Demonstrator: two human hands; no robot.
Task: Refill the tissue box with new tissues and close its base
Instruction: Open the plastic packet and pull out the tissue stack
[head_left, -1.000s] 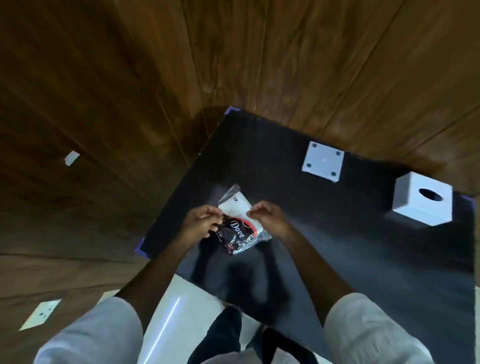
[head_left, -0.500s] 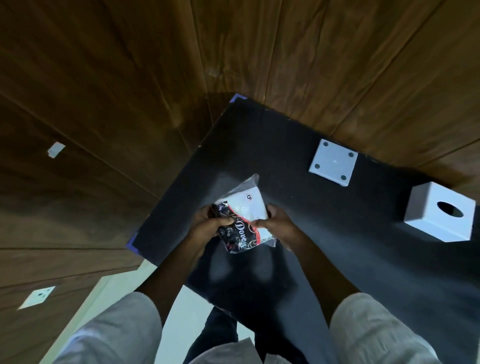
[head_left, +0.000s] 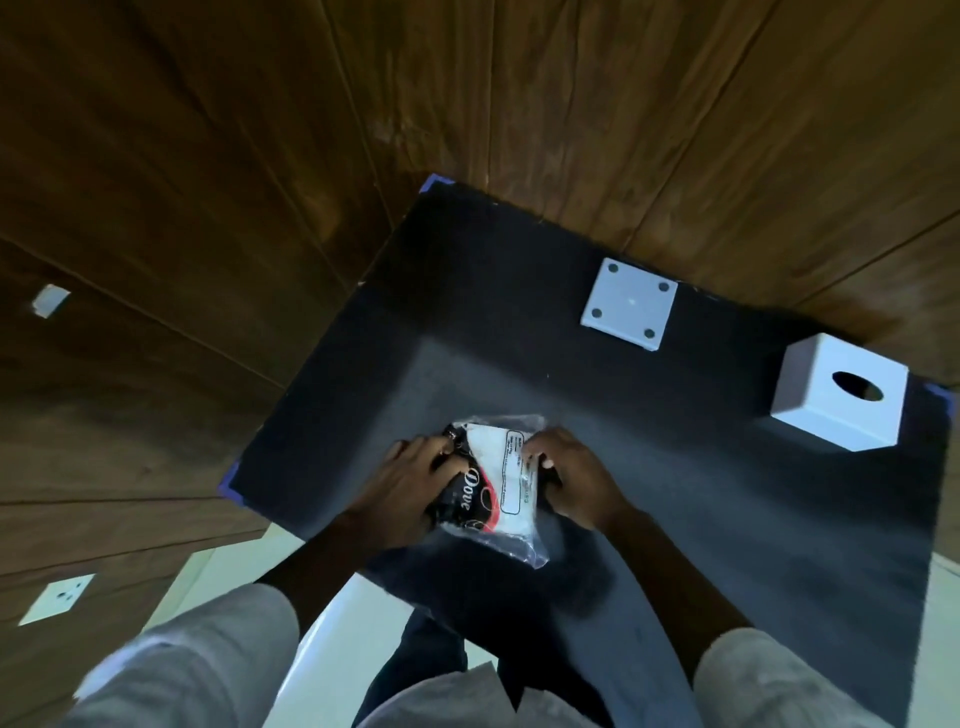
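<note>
A plastic-wrapped tissue pack (head_left: 501, 480), black, red and white with "Dove" printed on it, lies on the black table (head_left: 675, 519) in front of me. My left hand (head_left: 410, 480) grips its dark left side and my right hand (head_left: 571, 475) grips its white right side. The white cube tissue box (head_left: 841, 397) stands at the far right with its oval hole facing up. Its separate square white base (head_left: 629, 304), with four dark round feet, lies flat at the back of the table.
Wood-panelled walls (head_left: 260, 182) close in the table at the back and left. Wall sockets (head_left: 57, 597) sit on the left panel. A pale floor strip (head_left: 332, 639) and my dark trouser legs show below the table's near edge.
The pack has been turned between my hands so its white labelled side faces right, and it sits lower, against the table. Both hands kept hold of it. The view shifted.
</note>
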